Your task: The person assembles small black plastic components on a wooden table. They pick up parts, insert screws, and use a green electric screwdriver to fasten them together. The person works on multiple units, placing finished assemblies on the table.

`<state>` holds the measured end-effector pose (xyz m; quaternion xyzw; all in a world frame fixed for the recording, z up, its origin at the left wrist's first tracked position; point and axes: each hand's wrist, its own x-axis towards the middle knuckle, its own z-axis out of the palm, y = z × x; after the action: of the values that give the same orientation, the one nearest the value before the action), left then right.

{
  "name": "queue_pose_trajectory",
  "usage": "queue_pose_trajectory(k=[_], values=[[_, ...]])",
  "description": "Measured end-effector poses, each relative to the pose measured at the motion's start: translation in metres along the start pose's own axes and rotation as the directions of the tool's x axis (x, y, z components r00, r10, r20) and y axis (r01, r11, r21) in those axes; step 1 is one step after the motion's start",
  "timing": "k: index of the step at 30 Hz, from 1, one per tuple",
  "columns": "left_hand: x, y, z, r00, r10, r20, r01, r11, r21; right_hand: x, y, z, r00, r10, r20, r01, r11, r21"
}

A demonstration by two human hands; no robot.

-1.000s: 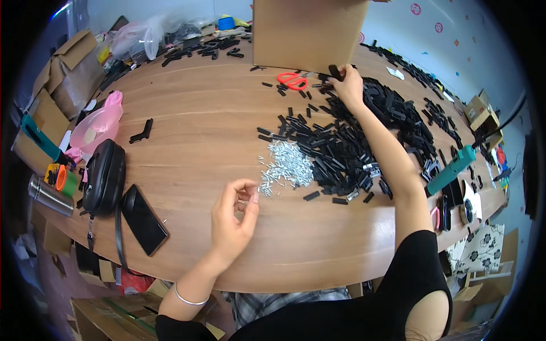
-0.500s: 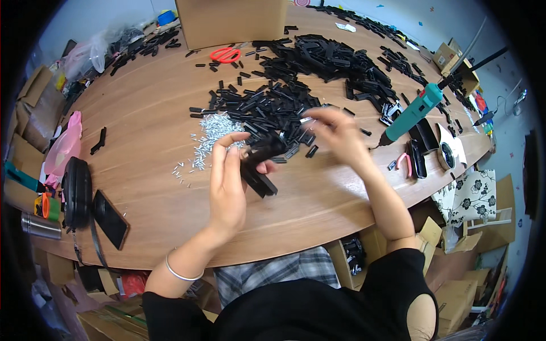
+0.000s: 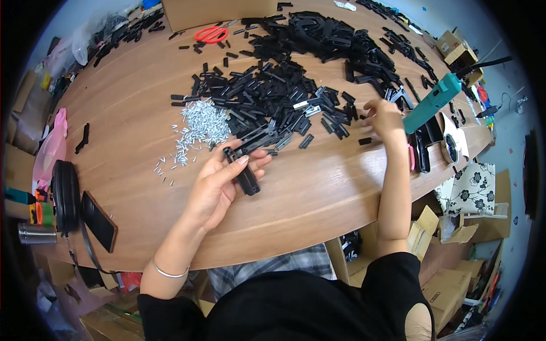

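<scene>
My left hand (image 3: 219, 184) is closed around an L-shaped black plastic part (image 3: 248, 181), thumb pressed on its top. The part's longer arm points up and right over a heap of small black plastic pieces (image 3: 267, 91). Beside that heap lies a pile of small silver screws (image 3: 206, 122), some strewn toward me. My right hand (image 3: 387, 122) is at the heap's right side, by a teal electric screwdriver (image 3: 437, 101). Its fingers are loosely bent and apart, with nothing visible in them. The hand hides the driver's tip, so I cannot tell whether they touch.
Larger black parts (image 3: 327, 34) are heaped farther back, near red-handled scissors (image 3: 211, 35) and a cardboard box (image 3: 219, 12). A phone (image 3: 99, 221) and black case (image 3: 66, 195) lie left. Black trays (image 3: 421, 152) stand right, and an open carton (image 3: 364, 256) sits below the table edge.
My right hand has moved right, from over the heap to beside the screwdriver, which has shifted right. My left hand has turned the black part and lowered its grip. The view has shifted slightly.
</scene>
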<state>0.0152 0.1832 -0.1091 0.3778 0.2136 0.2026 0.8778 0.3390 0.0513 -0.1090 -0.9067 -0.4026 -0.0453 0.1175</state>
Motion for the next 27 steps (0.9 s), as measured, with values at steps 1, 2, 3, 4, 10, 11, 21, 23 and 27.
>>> queue_pose_trajectory(k=[1, 2, 3, 4, 10, 11, 21, 23, 27], values=[[-0.002, 0.003, 0.0, 1.0, -0.017, -0.001, 0.017, 1.0, -0.008, 0.001, -0.004, -0.008, 0.994, 0.088, 0.066, -0.095, 0.99, 0.103], [-0.003, 0.003, 0.0, 1.0, -0.021, 0.008, 0.021, 0.999, -0.03, 0.003, -0.009, -0.016, 0.977, 0.165, 0.138, -0.19, 0.963, 0.192], [-0.005, 0.003, -0.001, 1.0, -0.023, 0.016, 0.024, 0.998, -0.052, 0.005, 0.004, -0.012, 0.991, 0.071, 0.116, -0.095, 0.972, 0.214], [-0.005, 0.005, 0.002, 0.999, -0.018, 0.031, 0.02, 0.997, -0.07, 0.008, 0.016, -0.008, 0.988, 0.107, 0.11, -0.132, 0.958, 0.255], [-0.004, 0.0, 0.001, 0.997, 0.069, 0.04, -0.071, 0.996, 0.062, -0.004, -0.031, -0.02, 0.99, 0.106, 0.098, -0.142, 0.827, 0.544], [-0.004, 0.0, 0.003, 0.997, 0.068, 0.044, -0.072, 0.994, 0.085, -0.014, -0.046, -0.024, 0.996, 0.035, 0.083, -0.083, 0.718, 0.691], [-0.001, -0.024, -0.008, 0.995, 0.094, -0.019, -0.09, 0.983, 0.158, -0.075, -0.134, -0.003, 0.938, -0.342, -0.064, 0.159, 0.255, 0.954], [-0.002, -0.026, 0.001, 0.975, 0.223, -0.01, -0.214, 0.947, 0.237, -0.085, -0.142, 0.001, 0.959, -0.276, -0.065, 0.094, 0.093, 0.991], [-0.002, -0.031, 0.002, 0.928, 0.37, 0.038, -0.354, 0.848, 0.396, -0.085, -0.142, 0.007, 0.809, -0.473, -0.349, 0.539, 0.358, 0.763]])
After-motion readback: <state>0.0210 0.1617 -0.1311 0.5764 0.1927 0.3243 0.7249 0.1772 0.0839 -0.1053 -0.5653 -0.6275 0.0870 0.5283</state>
